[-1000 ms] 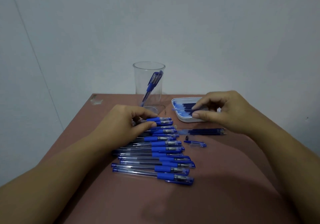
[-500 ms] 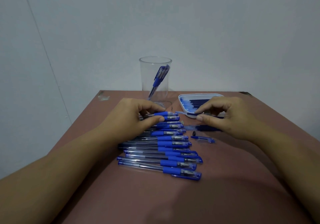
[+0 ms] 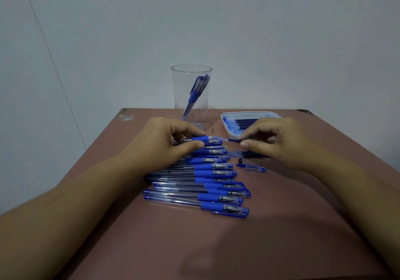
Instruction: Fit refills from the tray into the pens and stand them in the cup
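Note:
My left hand (image 3: 171,143) pinches a clear pen barrel with a blue grip (image 3: 203,139) at the far end of the row of pens (image 3: 207,184). My right hand (image 3: 279,143) pinches a dark refill (image 3: 232,140), its tip level with the barrel's open end. Behind my right hand lies the white tray (image 3: 249,115) holding several dark refills. The clear cup (image 3: 191,95) at the back holds one blue pen (image 3: 195,93) leaning inside. A loose pen tip (image 3: 240,160) and a loose blue cap (image 3: 252,168) lie on the table below my right hand.
The brown table (image 3: 216,236) ends at a pale wall behind the cup. More loose refills (image 3: 249,154) lie under my right hand. Both forearms reach in from the lower corners.
My right hand has come away from the tray with a refill and brought it left to the barrel held by my left hand. The view has shifted slightly.

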